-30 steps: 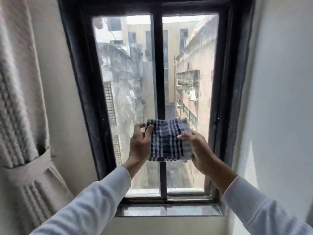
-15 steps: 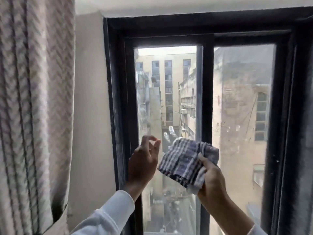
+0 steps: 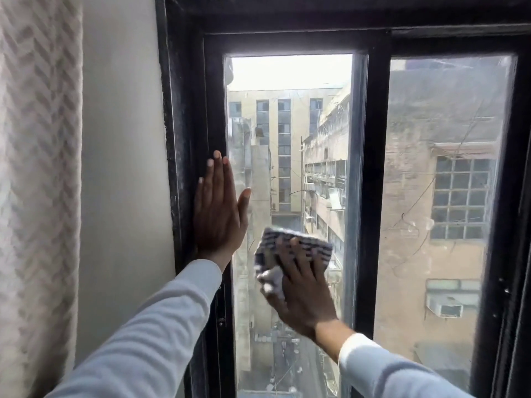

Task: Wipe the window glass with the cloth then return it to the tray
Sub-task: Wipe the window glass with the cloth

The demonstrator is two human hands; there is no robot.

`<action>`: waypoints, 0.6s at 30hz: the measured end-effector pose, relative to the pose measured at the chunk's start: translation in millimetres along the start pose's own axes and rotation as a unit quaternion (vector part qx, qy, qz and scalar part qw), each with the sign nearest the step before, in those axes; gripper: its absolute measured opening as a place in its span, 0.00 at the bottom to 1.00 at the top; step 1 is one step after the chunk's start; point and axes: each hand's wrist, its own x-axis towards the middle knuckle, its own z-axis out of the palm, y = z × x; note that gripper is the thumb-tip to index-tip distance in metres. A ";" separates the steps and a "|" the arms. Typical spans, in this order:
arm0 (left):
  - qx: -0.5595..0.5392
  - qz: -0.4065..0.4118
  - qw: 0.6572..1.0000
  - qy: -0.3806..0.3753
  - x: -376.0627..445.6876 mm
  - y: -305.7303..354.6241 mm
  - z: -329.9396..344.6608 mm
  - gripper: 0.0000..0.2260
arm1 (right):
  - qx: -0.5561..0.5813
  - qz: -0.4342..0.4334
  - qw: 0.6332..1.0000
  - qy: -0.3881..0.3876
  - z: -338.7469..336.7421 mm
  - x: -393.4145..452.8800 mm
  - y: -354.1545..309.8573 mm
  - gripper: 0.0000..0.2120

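Observation:
The blue and white checked cloth (image 3: 293,251) lies flat against the left pane of the window glass (image 3: 290,139), about halfway up. My right hand (image 3: 301,288) presses on the cloth with its fingers spread over it. My left hand (image 3: 219,211) rests flat and open on the black left frame (image 3: 186,139), its thumb reaching onto the glass, a little left of and above the cloth. The tray is not in view.
A black centre bar (image 3: 373,196) splits the window, with a smudged right pane (image 3: 448,182) beyond it. A pale patterned curtain (image 3: 37,182) hangs at the far left beside a cream wall strip (image 3: 123,168).
My left hand let go of the cloth and moved up-left to lie flat on the frame. My right hand pushed the cloth onto the left pane. The view has risen and moved closer.

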 end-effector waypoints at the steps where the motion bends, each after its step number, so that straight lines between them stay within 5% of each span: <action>1: 0.005 0.001 1.000 0.001 -0.2 -0.2 1.8 0.33 | -0.022 -0.092 0.995 -0.006 12.0 -16.5 -11.6 0.33; 3: 0.002 0.005 1.000 0.002 -1.3 -2.1 4.0 0.33 | -0.061 -0.226 0.972 -0.003 16.7 -23.0 -20.2 0.34; 5: -0.010 0.003 1.000 0.002 -0.7 -3.6 3.9 0.32 | -0.082 -0.270 0.959 0.022 -2.2 18.3 -7.3 0.35; 7: -0.029 0.005 1.000 0.003 -1.1 -4.3 4.9 0.31 | -0.058 -0.195 0.976 0.072 -27.1 67.8 17.6 0.35; 10: -0.039 0.001 0.999 0.012 0.5 -4.3 4.7 0.32 | 0.006 0.026 0.988 0.153 -47.6 91.8 53.4 0.35; 13: -0.037 0.004 0.999 0.020 2.4 -1.8 3.2 0.32 | 0.045 0.125 0.984 0.119 -24.6 35.7 28.0 0.33; 16: -0.030 -0.001 0.999 0.025 3.5 0.8 0.6 0.32 | 0.001 -0.105 0.994 0.028 -11.3 -12.2 -5.9 0.35; 18: -0.030 -0.004 0.999 0.025 -0.1 2.7 -2.6 0.32 | -0.024 -0.220 0.974 0.043 -20.0 11.4 3.3 0.32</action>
